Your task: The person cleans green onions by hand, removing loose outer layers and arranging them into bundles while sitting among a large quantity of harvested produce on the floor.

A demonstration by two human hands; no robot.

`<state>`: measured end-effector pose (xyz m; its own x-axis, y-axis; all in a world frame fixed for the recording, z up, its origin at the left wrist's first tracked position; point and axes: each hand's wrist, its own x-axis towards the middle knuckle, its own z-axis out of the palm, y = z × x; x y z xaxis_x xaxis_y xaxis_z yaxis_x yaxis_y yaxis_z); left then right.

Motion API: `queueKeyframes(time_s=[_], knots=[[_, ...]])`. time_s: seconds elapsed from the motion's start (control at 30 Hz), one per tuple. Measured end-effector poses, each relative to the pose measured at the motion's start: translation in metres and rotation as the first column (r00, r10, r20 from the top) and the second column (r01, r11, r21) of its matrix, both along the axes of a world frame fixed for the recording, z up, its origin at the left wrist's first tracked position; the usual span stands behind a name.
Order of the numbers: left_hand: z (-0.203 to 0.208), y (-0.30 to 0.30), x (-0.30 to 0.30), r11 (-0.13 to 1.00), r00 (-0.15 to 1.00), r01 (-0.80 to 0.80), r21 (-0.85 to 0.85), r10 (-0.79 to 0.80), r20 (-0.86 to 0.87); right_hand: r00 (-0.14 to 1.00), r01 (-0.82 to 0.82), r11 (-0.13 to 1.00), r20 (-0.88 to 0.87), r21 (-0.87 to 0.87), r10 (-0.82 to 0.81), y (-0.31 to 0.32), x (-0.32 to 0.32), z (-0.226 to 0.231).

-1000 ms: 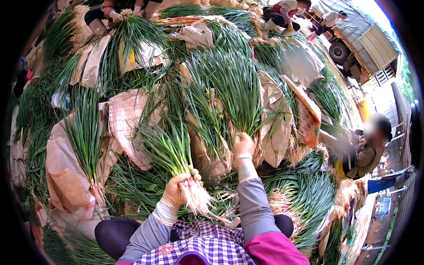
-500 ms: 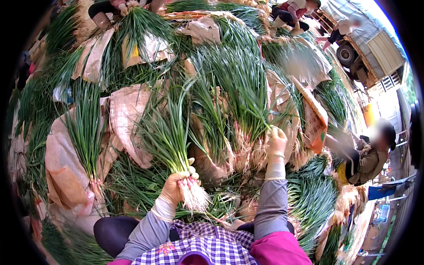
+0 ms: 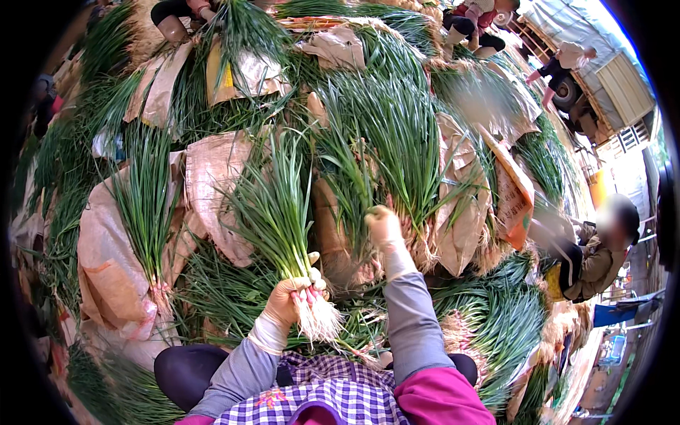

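Note:
My left hand (image 3: 289, 301) is closed around a bunch of green onions (image 3: 283, 234), just below the middle of the view. Their leaves fan up and away from me, and pink-white bulbs with pale roots hang below the fingers. To its right, my right hand (image 3: 384, 227) has its fingers curled, with motion-blurred green leaves rising from the fingertips. Behind and beside it lies a loose heap of green onions (image 3: 407, 156), roots toward me. Thin pale gloves cover both hands.
A separate bunch of green onions (image 3: 147, 212) rests on a woven sack (image 3: 106, 262) at left. More onions (image 3: 496, 319) lie at lower right. Other sacks (image 3: 216, 184) cover parts of the pile. A co-worker (image 3: 598, 248) sits at right, near a truck (image 3: 602, 71); several people work farther back.
My right hand has moved left from the heap's right side toward the bunch, with blurred leaves at its fingers. My left hand keeps its bunch nearly in place. The view has shifted slightly.

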<state>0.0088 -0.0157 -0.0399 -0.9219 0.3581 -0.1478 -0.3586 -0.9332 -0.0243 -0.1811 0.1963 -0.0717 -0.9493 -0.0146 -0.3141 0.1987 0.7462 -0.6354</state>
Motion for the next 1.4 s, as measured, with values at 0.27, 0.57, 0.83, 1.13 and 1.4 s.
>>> queueKeyframes(time_s=[0.27,0.57,0.83,1.13,1.4], knots=[[0.005,-0.002,0.001,0.999,0.998,0.037,0.001,-0.037,-0.047,0.946,0.285,0.791,0.294,-0.540,-0.141,0.055,0.014,0.055],[0.002,0.005,0.000,0.999,0.999,0.038,0.017,-0.038,0.001,0.773,0.350,0.881,-0.629,0.318,-0.080,0.097,-0.003,0.010],[0.001,0.001,0.003,0.998,0.999,0.050,-0.038,-0.050,-0.002,0.986,-0.102,0.846,-0.060,0.523,0.156,-0.012,0.008,0.027],[0.010,0.016,0.002,0.913,0.978,0.210,-0.349,-0.191,0.088,0.993,0.050,0.976,0.116,-0.210,-0.026,-0.015,0.081,0.081],[0.020,0.009,0.003,0.989,0.988,0.145,-0.011,-0.144,0.056,0.881,0.471,0.773,0.180,-0.426,-0.438,-0.011,0.103,0.035]])
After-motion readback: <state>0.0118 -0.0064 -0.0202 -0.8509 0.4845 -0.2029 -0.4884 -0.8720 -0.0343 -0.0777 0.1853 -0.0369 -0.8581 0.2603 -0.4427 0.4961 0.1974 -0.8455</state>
